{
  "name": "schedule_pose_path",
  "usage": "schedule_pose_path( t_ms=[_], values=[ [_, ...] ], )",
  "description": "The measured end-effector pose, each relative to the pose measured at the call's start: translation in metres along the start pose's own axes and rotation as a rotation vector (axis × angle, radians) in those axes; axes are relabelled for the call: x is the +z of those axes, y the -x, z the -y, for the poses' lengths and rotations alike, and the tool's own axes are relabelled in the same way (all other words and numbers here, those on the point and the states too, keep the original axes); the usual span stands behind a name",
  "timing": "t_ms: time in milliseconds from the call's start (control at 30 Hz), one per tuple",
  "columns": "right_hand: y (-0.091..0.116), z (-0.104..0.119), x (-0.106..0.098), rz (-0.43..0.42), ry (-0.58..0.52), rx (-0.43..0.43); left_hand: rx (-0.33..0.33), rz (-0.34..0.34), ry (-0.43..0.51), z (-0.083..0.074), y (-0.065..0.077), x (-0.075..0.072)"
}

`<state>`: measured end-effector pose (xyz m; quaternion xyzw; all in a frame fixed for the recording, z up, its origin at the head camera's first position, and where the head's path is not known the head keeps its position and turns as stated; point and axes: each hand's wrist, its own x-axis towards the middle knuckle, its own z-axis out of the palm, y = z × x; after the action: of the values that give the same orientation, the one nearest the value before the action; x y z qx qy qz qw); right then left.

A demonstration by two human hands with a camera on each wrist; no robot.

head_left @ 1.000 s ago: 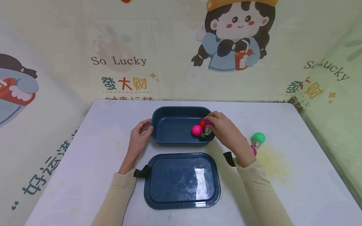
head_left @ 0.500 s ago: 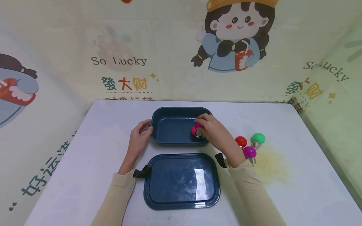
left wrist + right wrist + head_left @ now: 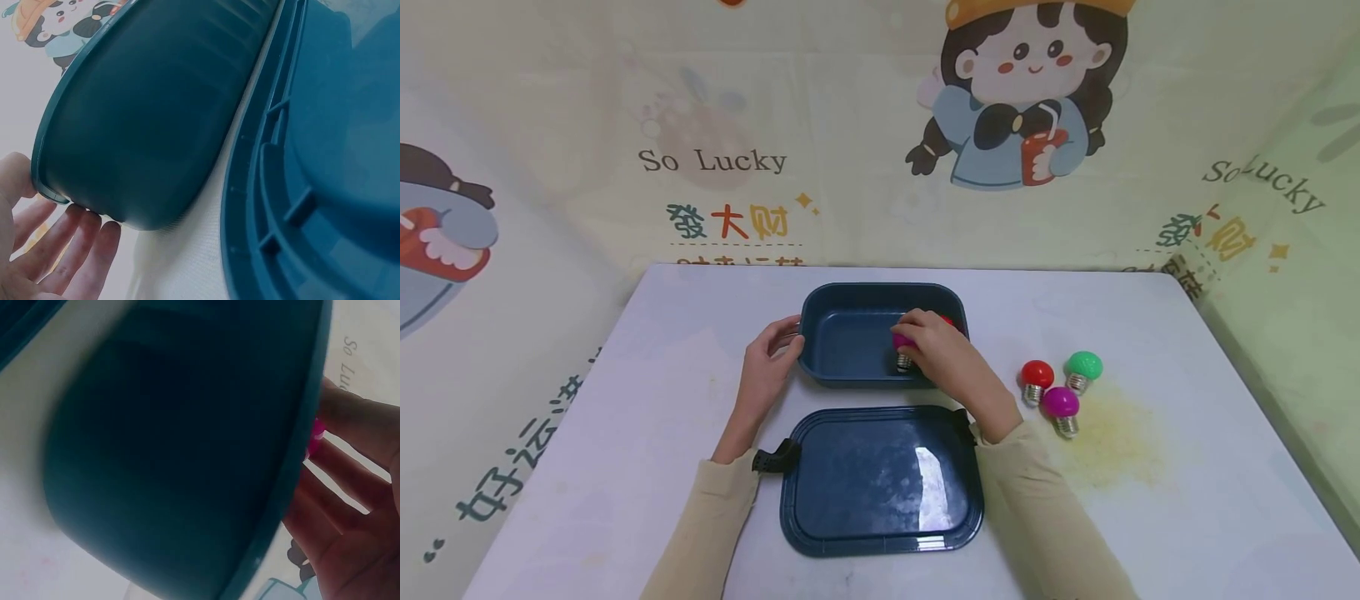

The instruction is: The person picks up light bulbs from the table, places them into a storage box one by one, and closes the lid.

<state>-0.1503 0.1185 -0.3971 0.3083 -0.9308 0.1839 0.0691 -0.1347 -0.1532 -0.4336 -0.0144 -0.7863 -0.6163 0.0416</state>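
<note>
Inside the dark blue box [image 3: 883, 382], the right hand [image 3: 946, 352] pinches a purple bulb [image 3: 902, 342] near a red bulb [image 3: 948, 320] — the left hand [image 3: 772, 350] grips the box's end — three bulbs [image 3: 1062, 402] still outside.

I face a white table [image 3: 602, 467] with a yellow stain [image 3: 1112, 450] and, behind, a cream backdrop [image 3: 857, 200] bearing a cartoon figure [image 3: 1030, 92] and "So Lucky" lettering [image 3: 712, 162].

Head view looks forward, down at the dark-blue rounded-rectangular plastic box [image 3: 846, 340] from above; 2 wrist views share its outside, close.
</note>
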Motion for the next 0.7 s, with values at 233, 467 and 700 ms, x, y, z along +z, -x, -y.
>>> schedule_pose_path(
  t_ms=[233, 467, 700],
  values=[
    [-0.004, 0.001, 0.007, 0.005, -0.004, -0.017, -0.01, -0.005, -0.021, -0.001, 0.0, 0.0],
    [-0.008, 0.002, 0.012, 0.034, -0.024, -0.001, -0.009, -0.004, -0.017, -0.001, 0.001, 0.0],
    [-0.013, 0.002, 0.019, 0.041, -0.009, -0.012, 0.0, 0.0, -0.014, 0.001, 0.001, 0.001]
  ],
)
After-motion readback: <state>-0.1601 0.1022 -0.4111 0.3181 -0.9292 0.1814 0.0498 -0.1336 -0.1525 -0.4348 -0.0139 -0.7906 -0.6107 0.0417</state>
